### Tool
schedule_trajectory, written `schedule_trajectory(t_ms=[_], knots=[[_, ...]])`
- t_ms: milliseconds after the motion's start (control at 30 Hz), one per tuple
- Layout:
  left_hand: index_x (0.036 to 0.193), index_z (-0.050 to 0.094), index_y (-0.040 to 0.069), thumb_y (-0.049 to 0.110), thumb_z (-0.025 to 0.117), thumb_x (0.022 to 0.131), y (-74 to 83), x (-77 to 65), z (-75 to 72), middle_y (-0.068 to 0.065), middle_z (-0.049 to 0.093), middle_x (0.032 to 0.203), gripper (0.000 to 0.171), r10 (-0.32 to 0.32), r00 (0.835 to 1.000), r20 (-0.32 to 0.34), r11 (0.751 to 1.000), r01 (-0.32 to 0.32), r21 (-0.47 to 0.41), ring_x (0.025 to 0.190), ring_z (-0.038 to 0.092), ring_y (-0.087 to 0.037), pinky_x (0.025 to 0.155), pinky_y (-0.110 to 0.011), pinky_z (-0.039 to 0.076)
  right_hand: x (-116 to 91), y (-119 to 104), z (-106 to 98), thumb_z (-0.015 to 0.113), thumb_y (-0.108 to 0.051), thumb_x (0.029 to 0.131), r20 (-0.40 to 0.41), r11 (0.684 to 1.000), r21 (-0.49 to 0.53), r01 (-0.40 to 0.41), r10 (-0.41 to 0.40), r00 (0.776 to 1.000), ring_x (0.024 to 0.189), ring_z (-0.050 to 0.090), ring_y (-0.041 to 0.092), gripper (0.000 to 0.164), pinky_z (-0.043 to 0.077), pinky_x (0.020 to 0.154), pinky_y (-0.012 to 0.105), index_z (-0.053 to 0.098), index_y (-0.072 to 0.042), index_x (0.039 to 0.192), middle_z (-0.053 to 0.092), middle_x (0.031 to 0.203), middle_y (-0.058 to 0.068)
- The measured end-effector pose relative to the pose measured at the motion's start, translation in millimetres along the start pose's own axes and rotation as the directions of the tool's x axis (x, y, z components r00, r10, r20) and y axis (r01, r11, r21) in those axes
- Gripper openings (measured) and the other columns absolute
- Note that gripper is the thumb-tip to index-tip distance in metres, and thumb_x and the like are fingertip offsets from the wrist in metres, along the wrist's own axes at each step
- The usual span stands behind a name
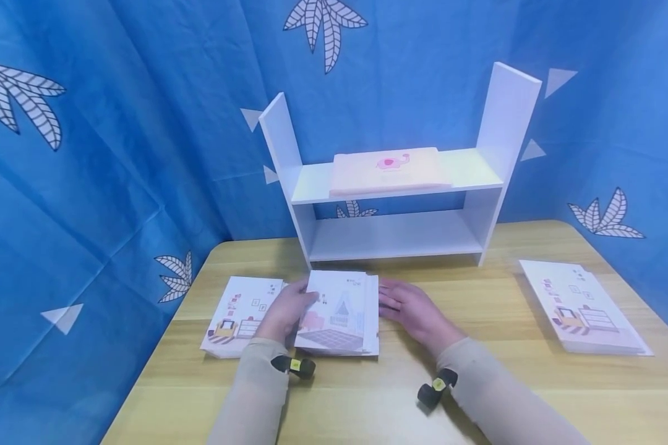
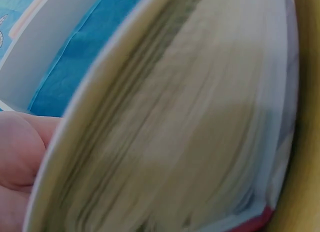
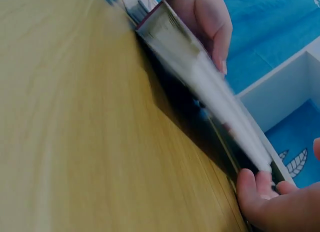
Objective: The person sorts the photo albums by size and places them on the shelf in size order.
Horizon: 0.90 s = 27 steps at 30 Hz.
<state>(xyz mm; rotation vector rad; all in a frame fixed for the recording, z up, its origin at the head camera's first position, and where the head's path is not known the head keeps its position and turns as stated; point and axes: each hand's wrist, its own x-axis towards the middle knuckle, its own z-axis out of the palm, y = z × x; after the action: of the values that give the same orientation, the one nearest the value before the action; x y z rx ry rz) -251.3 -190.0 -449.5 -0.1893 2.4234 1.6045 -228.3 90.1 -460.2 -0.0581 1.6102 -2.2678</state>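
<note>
In the middle of the head view, a white-covered book (image 1: 339,315) shows a drawing of a pink chair and a tower. My left hand (image 1: 286,309) grips its left side, the thumb lying over the cover. At the right edge, my right hand (image 1: 414,309) touches the book with its fingers extended. The right wrist view shows the book (image 3: 210,87) tilted, a dark gap under it, with fingers (image 3: 247,189) of the right hand at its lower end. Loose page edges of the book (image 2: 175,127) fill the left wrist view.
A white two-tier shelf (image 1: 395,235) stands at the back, a pink elephant-print book (image 1: 389,173) flat on its upper board. White books (image 1: 239,315) lie beside my left hand; more white books (image 1: 587,309) lie at the right of the wooden table (image 1: 367,402).
</note>
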Motion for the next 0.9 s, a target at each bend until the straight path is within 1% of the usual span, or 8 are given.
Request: schedule_trajectory(t_ms=[133,233,367,500,533,633,733,900], knots=[[0.148,0.054,0.018,0.022,0.059,0.102,0.4,2.2,3.2,-0.003,0.066,0.127,0.047,0.007,1.000,0.015,1.000,-0.007,-0.008,0.122,0.057,-0.027,0.111,-0.053,0.037,-0.6,3.4,1.6,0.051,-0.006,0.102,0.034,0.999,-0.051,0.004,-0.002,0.999,0.135,0.049,0.033,0.056,0.040,0.111,0.046,0.032,0.004,0.153,0.048,0.150,0.018],[0.149,0.052,0.019,0.023,0.058,0.102,1.3,1.2,4.2,-0.003,0.067,0.124,0.048,0.010,1.000,0.020,1.000,-0.009,-0.018,0.118,0.059,-0.027,0.109,-0.053,0.039,-2.3,6.3,1.7,0.053,-0.008,0.103,0.063,0.999,-0.033,0.001,0.001,0.998,0.133,0.051,0.033,0.063,0.041,0.111,0.047,0.025,-0.004,0.159,0.043,0.154,0.015],[0.148,0.054,0.021,0.026,0.059,0.102,2.9,-1.1,3.9,-0.003,0.067,0.123,0.047,0.024,0.999,0.033,0.999,-0.022,-0.035,0.118,0.059,-0.027,0.110,-0.054,0.037,-3.4,8.6,3.6,0.054,-0.003,0.100,0.120,0.999,0.022,0.029,-0.032,0.992,0.133,0.049,0.036,0.075,0.043,0.108,0.048,0.015,-0.014,0.163,0.026,0.164,0.009],[0.150,0.051,0.023,0.029,0.060,0.101,6.1,-3.2,5.0,-0.002,0.065,0.128,0.050,0.032,0.997,0.068,0.996,-0.026,-0.083,0.123,0.056,-0.027,0.112,-0.053,0.034,-2.6,8.3,8.4,0.056,0.000,0.097,0.132,0.997,0.010,0.076,-0.077,0.988,0.146,0.032,0.031,0.088,0.042,0.110,0.041,0.005,-0.021,0.165,0.007,0.170,0.000],[0.151,0.051,0.024,0.031,0.061,0.101,6.9,-3.6,5.5,-0.001,0.064,0.130,0.052,0.030,0.996,0.078,0.996,-0.024,-0.082,0.124,0.055,-0.027,0.112,-0.053,0.034,-2.4,8.1,9.7,0.056,0.001,0.096,0.125,0.997,0.023,0.074,-0.076,0.989,0.145,0.033,0.032,0.090,0.044,0.108,0.041,0.003,-0.024,0.164,0.006,0.170,-0.001],[0.154,0.046,0.027,0.037,0.062,0.100,9.7,-5.0,7.7,-0.001,0.062,0.134,0.057,0.029,0.991,0.128,0.996,-0.018,-0.083,0.126,0.053,-0.028,0.112,-0.054,0.034,-2.2,7.1,9.5,0.052,0.002,0.098,0.116,0.996,0.041,0.083,-0.087,0.989,0.136,0.046,0.033,0.092,0.050,0.100,0.041,-0.004,-0.029,0.164,0.008,0.169,0.001],[0.156,0.041,0.033,0.045,0.065,0.097,13.1,-7.2,9.5,-0.001,0.055,0.143,0.065,0.035,0.988,0.150,0.999,-0.029,-0.042,0.132,0.048,-0.029,0.114,-0.058,0.030,-2.2,6.3,6.8,0.045,-0.001,0.101,0.100,0.994,0.075,0.075,-0.082,0.992,0.109,0.064,0.035,0.086,0.058,0.087,0.041,-0.004,-0.034,0.163,0.021,0.165,0.005],[0.160,0.027,0.039,0.046,0.070,0.093,21.9,-13.5,12.8,-0.003,0.041,0.156,0.080,0.069,0.974,0.215,0.995,-0.052,-0.086,0.127,0.051,-0.029,0.113,-0.054,0.033,-3.5,3.4,5.6,0.041,-0.005,0.104,0.042,0.996,0.061,0.071,-0.074,0.996,0.094,0.068,0.030,0.080,0.060,0.077,0.036,-0.002,-0.039,0.163,0.028,0.162,0.006]])
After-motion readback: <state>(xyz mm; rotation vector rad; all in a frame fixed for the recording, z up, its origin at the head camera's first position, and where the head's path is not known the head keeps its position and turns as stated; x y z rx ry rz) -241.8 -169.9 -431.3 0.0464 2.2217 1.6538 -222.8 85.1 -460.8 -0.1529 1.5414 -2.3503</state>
